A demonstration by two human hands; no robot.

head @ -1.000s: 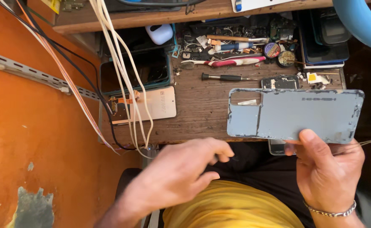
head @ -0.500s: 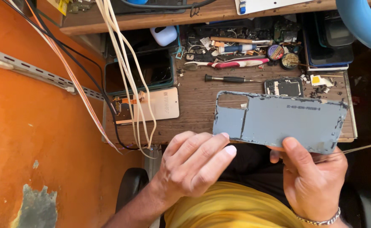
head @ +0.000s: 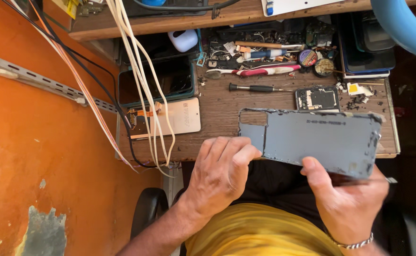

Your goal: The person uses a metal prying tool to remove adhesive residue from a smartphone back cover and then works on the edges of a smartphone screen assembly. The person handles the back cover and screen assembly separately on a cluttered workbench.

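A grey-blue phone back cover (head: 312, 140), inner side up with dark glue residue along its edges, is held flat above my lap. My left hand (head: 219, 173) grips its left end near the camera cut-out. My right hand (head: 347, 201) holds the lower right edge with the thumb on top, and a thin metal tool (head: 391, 180) shows under the fingers. The cover hangs just in front of the wooden bench (head: 217, 106).
On the bench lie a phone with exposed orange flex cable (head: 167, 118), a dark phone in a teal frame (head: 156, 78), a black screwdriver (head: 255, 88), a small circuit assembly (head: 317, 99), a white earbud case (head: 183, 40) and cluttered tools. White and black cables (head: 137, 85) hang at left by an orange wall (head: 37, 156).
My left hand rose from my lap and took hold of the cover's left end. The cover came lower and nearer to me, tilting slightly.
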